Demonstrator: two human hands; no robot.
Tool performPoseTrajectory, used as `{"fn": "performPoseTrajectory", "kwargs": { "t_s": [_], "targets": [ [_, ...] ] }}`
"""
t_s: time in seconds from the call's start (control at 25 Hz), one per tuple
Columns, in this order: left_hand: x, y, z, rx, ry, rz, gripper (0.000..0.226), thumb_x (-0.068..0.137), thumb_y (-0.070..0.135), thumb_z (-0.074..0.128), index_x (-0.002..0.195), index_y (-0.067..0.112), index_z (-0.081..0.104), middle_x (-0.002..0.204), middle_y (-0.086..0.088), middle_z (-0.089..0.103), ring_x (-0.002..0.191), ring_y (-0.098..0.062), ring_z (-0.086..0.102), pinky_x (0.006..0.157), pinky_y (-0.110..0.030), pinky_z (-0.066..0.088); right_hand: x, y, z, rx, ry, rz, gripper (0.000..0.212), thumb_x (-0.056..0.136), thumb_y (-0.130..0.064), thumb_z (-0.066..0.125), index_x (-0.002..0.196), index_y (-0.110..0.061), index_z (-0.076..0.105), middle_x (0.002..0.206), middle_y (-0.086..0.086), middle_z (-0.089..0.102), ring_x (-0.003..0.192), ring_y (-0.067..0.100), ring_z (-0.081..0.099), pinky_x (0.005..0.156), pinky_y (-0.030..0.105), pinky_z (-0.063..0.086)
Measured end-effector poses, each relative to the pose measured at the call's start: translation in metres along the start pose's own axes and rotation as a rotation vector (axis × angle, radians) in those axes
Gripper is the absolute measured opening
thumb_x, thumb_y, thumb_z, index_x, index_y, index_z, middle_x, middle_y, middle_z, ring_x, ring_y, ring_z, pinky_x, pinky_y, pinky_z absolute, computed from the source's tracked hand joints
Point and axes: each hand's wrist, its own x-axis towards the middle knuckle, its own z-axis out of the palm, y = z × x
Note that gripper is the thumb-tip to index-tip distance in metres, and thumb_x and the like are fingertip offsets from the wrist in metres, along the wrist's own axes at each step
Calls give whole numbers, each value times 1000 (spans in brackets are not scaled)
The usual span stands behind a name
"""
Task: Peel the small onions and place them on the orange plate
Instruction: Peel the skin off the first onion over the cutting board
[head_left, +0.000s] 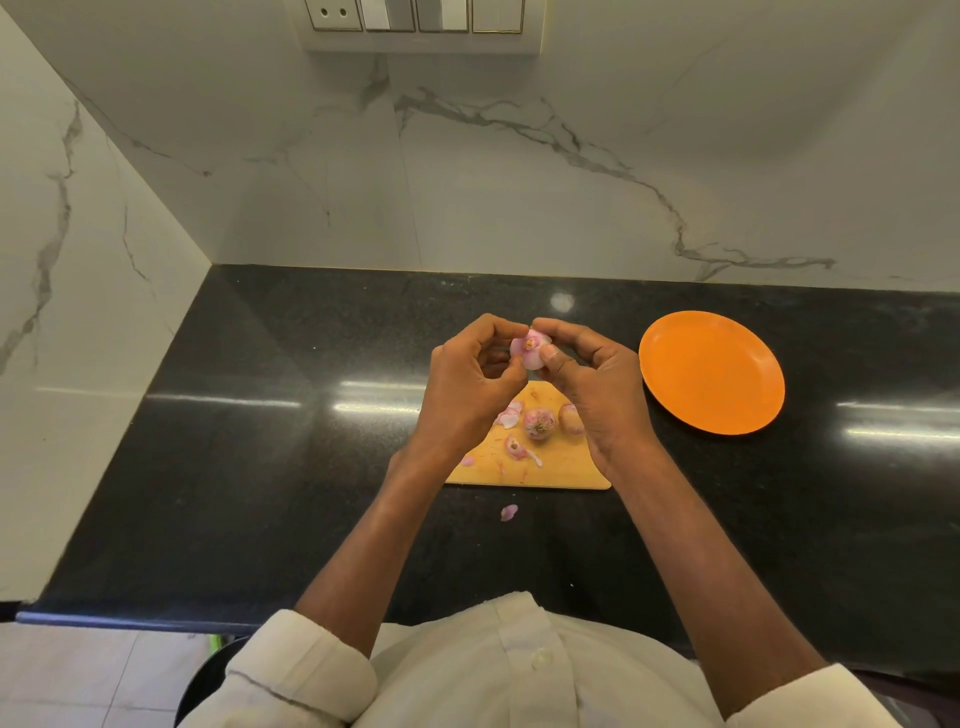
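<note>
The left hand is raised above the black desk, its fingers curled narrow around the small onion and pinching it from the left side. The onion sits in the air between both hands, root end toward the camera, over the far edge of the wooden cutting board. Part of its pale inner flesh is exposed; pink skin remains near the top.

On the board below lie loose peel scraps, a second onion with its skin on, and a third onion partly hidden by the wrist. One peel fragment lies on the desk just in front of the board.

The right hand pinches the same onion from the right, thumb pressed against the skin edge.

Recommended procedure: hold the onion steady with the left hand; catch the loose skin edge with the right thumbnail and draw it from root to tip in strips. Rotate the onion between strips. Keep the work over the board so that scraps fall there.

The orange plate lies well apart to the right and holds no onions, so the task is judged to be at an early stage.
</note>
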Motion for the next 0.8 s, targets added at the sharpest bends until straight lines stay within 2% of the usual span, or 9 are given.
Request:
{"fn": "performPoseTrajectory", "kwargs": {
  "t_s": [0.16, 0.4, 0.52, 0.64, 0.8],
  "targets": [
    [-2, -3, 5, 38, 101, 22, 11, 100, 14, 74, 110, 11, 75, 94, -2, 77, 86, -25, 76, 78, -45, 66, 0, -1, 5, -36, -30, -24, 29, 95, -12, 76, 122, -21, 78, 119, -6, 78, 119, 13, 71, 99, 40, 61],
    [-1, -6, -5, -59, 140, -65, 11, 100, 2, 69, 109, 5, 75, 99, -6, 80, 93, -18, 80, 84, -42, 67, -3, 1, 8, -37, -70, -12, 28, 100, -4, 67, 123, -17, 78, 118, -4, 78, 116, 11, 72, 91, 30, 62],
    [-2, -2, -11, -217, 40, -87, 21, 102, 7, 72, 123, 6, 72, 111, -7, 80, 105, -20, 79, 92, -38, 65, -2, 0, 6, 77, -59, 1, 26, 100, -5, 67, 121, -18, 78, 123, -2, 76, 120, 16, 70, 94, 35, 62],
    [-2, -2, -10, -178, 33, -59, 23, 95, 11, 80, 117, 4, 76, 108, -5, 81, 103, -18, 79, 93, -38, 65, -2, -1, 5, 138, -70, 41, 26, 100, -6, 67, 119, -20, 78, 128, 2, 74, 123, 20, 69, 95, 36, 61],
    [-3, -2, -8, -120, 70, 24, 20, 96, 11, 79, 113, 2, 78, 108, -6, 81, 101, -17, 80, 92, -39, 66, -4, -3, 3, 205, -64, 153, 27, 102, -8, 64, 123, -20, 76, 128, 0, 75, 121, 19, 71, 97, 40, 60]
  ]
}}
